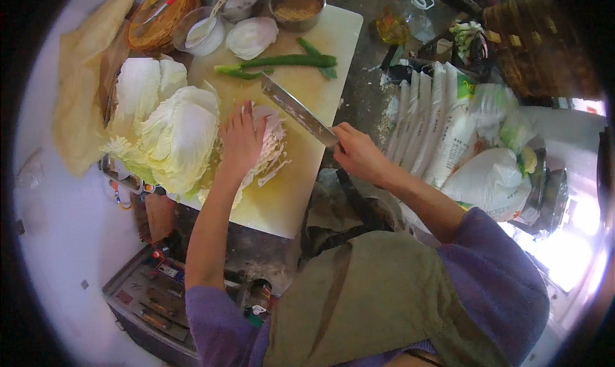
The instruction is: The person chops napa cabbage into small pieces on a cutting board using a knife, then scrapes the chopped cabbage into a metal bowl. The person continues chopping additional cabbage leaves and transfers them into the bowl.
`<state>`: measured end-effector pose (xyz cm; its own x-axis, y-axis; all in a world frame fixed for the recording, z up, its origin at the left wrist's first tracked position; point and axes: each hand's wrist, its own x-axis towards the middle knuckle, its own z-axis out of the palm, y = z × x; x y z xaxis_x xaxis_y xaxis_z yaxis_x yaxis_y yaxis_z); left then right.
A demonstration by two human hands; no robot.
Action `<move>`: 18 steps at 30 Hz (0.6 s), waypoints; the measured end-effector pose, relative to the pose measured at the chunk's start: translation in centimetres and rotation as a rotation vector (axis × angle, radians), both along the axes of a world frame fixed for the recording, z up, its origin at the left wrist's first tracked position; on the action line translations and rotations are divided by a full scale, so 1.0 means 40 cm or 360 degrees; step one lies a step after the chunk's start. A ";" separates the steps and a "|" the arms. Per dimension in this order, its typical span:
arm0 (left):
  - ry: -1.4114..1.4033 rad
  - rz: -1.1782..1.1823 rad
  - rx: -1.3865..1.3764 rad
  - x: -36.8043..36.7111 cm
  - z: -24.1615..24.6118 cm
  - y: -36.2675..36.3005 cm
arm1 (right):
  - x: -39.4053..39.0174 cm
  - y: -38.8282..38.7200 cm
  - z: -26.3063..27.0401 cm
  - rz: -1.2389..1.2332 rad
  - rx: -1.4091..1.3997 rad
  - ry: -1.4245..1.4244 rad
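My right hand grips the handle of a cleaver, whose blade slants up and left over the cutting board. Flat on a heap of shredded cabbage rests my left hand, its fingers pointing away from me. The shreds spread to the right of that hand; part of the heap is hidden beneath it. Large pieces of napa cabbage lie just to its left. Beyond the blade are green scallion stalks and a whitish cabbage piece.
At the back stand a metal bowl of brown grains, a bowl of white powder with a spoon and a wicker basket. White printed sacks are on the right. A dark open case sits low at left.
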<state>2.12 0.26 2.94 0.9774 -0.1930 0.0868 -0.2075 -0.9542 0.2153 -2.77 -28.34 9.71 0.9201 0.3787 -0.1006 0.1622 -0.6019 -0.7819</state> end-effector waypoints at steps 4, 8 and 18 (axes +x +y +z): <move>0.0265 0.0217 -0.0245 0.075 -0.007 -0.022 | -0.040 0.075 -0.034 -0.0217 -0.0188 0.0141; 0.0013 0.0134 -0.0258 0.056 -0.036 -0.043 | -0.058 0.149 -0.022 -0.0236 -0.0150 0.0220; -0.0420 0.0057 -0.0569 0.010 -0.068 -0.045 | -0.060 0.156 0.127 -0.0187 -0.0318 0.0137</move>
